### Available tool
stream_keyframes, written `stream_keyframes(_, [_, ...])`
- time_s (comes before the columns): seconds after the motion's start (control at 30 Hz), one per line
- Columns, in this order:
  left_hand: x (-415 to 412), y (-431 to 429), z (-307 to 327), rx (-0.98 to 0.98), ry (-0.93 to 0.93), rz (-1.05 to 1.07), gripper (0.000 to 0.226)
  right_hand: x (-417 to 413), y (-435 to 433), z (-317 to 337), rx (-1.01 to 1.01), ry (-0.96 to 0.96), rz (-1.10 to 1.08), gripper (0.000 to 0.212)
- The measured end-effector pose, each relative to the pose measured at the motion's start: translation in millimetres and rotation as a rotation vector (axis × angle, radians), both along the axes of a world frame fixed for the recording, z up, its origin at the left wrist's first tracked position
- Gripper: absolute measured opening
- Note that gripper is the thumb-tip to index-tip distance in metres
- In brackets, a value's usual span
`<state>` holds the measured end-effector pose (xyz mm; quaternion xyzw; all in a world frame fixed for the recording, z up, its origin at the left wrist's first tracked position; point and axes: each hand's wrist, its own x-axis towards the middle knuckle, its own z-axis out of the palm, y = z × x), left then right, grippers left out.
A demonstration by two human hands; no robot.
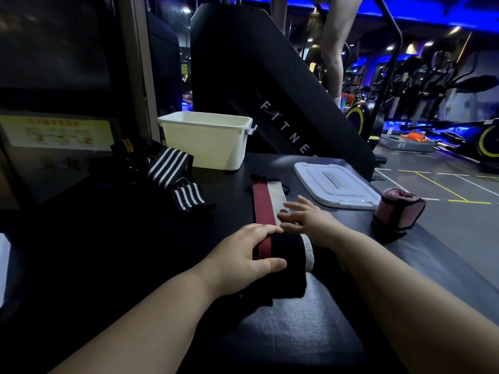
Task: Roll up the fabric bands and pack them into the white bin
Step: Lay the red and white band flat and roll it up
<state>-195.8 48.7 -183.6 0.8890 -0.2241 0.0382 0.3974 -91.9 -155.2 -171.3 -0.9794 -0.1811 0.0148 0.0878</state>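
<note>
Bench (283, 333): black, textured padded top; carries all items listed below.
Red, white and black band (266, 201): lies near the middle of the bench, running from the near edge toward the far edge. The near end is wound into a thick roll (outer layer black, a red stripe and a white edge showing); the far part lies flat and unrolled.
Left hand (243, 255): grips the rolled end, fingers curled over the top and thumb pressed against the near face.
Right hand (307, 220): palm down, fingers straight and spread, resting on the flat part of the band just beyond the roll.
White bin (208, 141): upright at the far edge of the bench, open top; contents cannot be seen from this angle.
Lid (334, 184): white, lying flat toward the right edge, apart from the bin.
Pink band (398, 211): rolled up, standing at the right edge, near the lid.
Striped bands (170, 164): black with white stripes, loose, on the left part of the bench beside the bin.
</note>
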Motion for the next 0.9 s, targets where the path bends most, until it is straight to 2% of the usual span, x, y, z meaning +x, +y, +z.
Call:
stream_keyframes(0.1, [1, 0, 0, 0.01, -0.013, 0.013, 0.057, 1, 2, -3, 0.002, 0.079, 0.029, 0.048])
stream_keyframes(0.17, [1, -2, 0, -0.015, -0.016, 0.01, 0.053, -1, 0, -5, 0.091, 0.138, 0.015, 0.047])
stream_keyframes(0.3, [1, 0, -3, -0.072, -0.004, 0.004, 0.05, -23, -9, 20, 0.753, 0.329, -0.093, 0.032])
stream_keyframes(0.4, [1, 1, -2, -0.141, 0.025, 0.016, 0.048, -54, -11, 37, 0.935, 0.459, -0.043, 0.028])
stream_keyframes(0.5, [-1, 2, -2, -0.153, 0.04, 0.008, 0.049, -88, 3, 29, 1.091, 0.385, -0.011, 0.026])
stream_keyframes(0.6, [-5, 3, -2, -0.163, 0.036, 0.012, 0.048, -115, 19, 6, 1.308, 0.281, -0.138, 0.021])
stream_keyframes(0.77, [-12, -4, -3, -0.13, 0.011, 0.038, 0.03, -128, 45, 0, 1.395, 0.222, -0.291, 0.023])
stream_keyframes(0.9, [-14, -8, -1, -0.245, 0.128, 0.007, 0.031, -129, 57, -6, 1.462, 0.228, -0.322, 0.026])
